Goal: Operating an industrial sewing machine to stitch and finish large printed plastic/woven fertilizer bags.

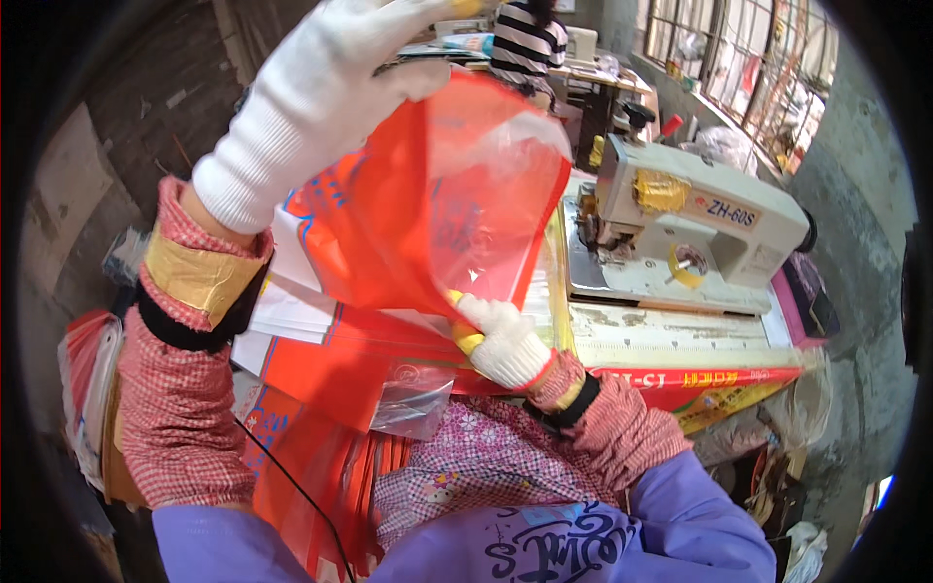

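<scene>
A red printed plastic bag (394, 209) with a translucent side stands raised and partly spread in front of me. My right hand (505, 340), in a white knit glove with yellow fingertips, is closed on its lower edge. My left hand (316, 102), gloved the same way, is lifted at the upper left beside the bag's top. Its thumb and fingers are stretched apart, and the outermost fingertips run to the picture's top edge. Beneath the raised bag lie more red bags (326, 364), one with a clear corner. White sheets (292, 301) lie to their left.
A white sewing machine (700, 209) stands on the table to the right, beside a ruler strip (680, 330). More red plastic (321, 486) hangs near my lap, with a thin black cord (301, 491) across it. A person in a striped top (528, 44) is farther back, near another table.
</scene>
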Available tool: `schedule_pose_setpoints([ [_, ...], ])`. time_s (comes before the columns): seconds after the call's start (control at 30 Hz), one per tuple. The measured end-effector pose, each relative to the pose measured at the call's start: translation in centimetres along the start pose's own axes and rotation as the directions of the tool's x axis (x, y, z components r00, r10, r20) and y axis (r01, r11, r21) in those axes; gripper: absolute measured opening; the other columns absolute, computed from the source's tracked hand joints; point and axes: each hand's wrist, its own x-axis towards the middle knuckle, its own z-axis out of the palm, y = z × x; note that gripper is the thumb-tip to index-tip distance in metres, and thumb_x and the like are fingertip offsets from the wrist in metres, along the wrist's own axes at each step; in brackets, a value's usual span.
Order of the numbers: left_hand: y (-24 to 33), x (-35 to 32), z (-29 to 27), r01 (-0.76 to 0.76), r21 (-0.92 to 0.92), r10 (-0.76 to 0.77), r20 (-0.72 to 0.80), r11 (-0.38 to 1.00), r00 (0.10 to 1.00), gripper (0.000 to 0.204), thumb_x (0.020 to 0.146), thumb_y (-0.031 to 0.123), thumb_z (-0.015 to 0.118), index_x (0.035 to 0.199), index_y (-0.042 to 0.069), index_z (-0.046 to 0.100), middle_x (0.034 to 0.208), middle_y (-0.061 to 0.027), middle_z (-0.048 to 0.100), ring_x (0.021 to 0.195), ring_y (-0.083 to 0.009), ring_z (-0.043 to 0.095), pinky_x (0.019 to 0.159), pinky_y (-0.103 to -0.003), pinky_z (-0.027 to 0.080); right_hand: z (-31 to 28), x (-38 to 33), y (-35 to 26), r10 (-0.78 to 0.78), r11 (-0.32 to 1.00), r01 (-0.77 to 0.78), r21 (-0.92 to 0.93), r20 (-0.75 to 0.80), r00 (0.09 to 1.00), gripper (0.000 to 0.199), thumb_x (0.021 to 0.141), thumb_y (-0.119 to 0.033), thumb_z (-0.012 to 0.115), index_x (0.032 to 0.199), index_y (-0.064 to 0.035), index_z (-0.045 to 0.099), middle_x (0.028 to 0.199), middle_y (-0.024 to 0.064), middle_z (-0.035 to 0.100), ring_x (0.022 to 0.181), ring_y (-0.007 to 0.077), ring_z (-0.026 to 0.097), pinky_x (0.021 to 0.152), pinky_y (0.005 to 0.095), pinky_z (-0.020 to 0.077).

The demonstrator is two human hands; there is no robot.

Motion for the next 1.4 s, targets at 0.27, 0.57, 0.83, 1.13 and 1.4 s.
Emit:
schedule_pose_setpoints([
  [0.27, 1.1, -21.7, 4.3, 0.428, -0.037, -0.285, 0.694, 0.903, 0.661, 0.084, 0.064, 0.028, 0.08, 0.134, 0.0, 0.044, 0.132, -0.0215, 0.05, 0.123, -0.0347, 0.048, 0.104, -0.037, 0.039, -5.7, -2.0, 3.6, 0.624, 0.529, -0.566, 0.632, 0.163, 0.765, 0.028, 0.09, -0.032, 0.062, 0.092, -0.0039, 0.064, 0.073, 0.0015, 0.06, 0.063, 0.0092, 0.053, 0.055, 0.0262, 0.0415],
  [0.57, 0.8, -29.5, 10.1, 0.258, 0.515, -0.574, 0.691, 0.818, 0.44, 0.016, 0.079, 0.011, 0.054, 0.087, 0.015, 0.067, 0.074, -0.0067, 0.068, 0.074, -0.0233, 0.068, 0.064, -0.038, 0.052, -7.2, -4.9, 4.3, 0.286, 0.848, -0.25, 0.467, -0.006, 0.958, 0.025, 0.082, -0.014, 0.068, 0.103, -0.0008, 0.064, 0.082, 0.0039, 0.065, 0.081, 0.0138, 0.06, 0.071, 0.0298, 0.0476],
  [0.83, -1.9, -36.6, 9.3, 0.337, 0.488, -0.593, 0.663, 0.805, 0.456, 0.014, 0.082, 0.016, 0.055, 0.084, 0.014, 0.068, 0.08, -0.0114, 0.068, 0.076, -0.0288, 0.068, 0.067, -0.042, 0.052, -1.1, -3.5, 3.8, 0.77, 0.445, -0.781, 0.439, 0.258, 0.584, 0.015, 0.086, -0.014, 0.056, 0.096, -0.0107, 0.065, 0.08, 0.0141, 0.065, 0.066, 0.0222, 0.06, 0.06, 0.0336, 0.0479],
  [1.13, -1.5, -43.7, -7.0, 0.995, 0.096, -0.622, 0.78, 0.002, -0.074, 0.036, 0.094, 0.027, 0.05, 0.12, 0.004, 0.056, 0.097, -0.0185, 0.065, 0.088, -0.0334, 0.063, 0.078, -0.038, 0.05, -4.6, 0.8, -4.6, -0.491, 0.749, -0.024, 0.662, 0.579, 0.651, 0.028, 0.085, -0.017, 0.062, 0.112, -0.0086, 0.062, 0.095, 0.0072, 0.068, 0.089, 0.0195, 0.065, 0.078, 0.0311, 0.0518],
  [1.4, 20.5, -32.1, -9.5, 0.88, -0.185, -0.657, 0.734, -0.437, -0.172, 0.062, 0.099, 0.05, 0.035, 0.125, -0.004, 0.05, 0.118, -0.0097, 0.059, 0.106, -0.0166, 0.055, 0.092, -0.032, 0.042, -3.8, 10.0, 6.6, 0.341, 0.91, -0.414, 0.004, 0.559, 0.756, 0.037, 0.086, -0.017, 0.063, 0.123, -0.0164, 0.062, 0.084, 0.0047, 0.068, 0.072, 0.0129, 0.061, 0.066, 0.028, 0.0491],
])
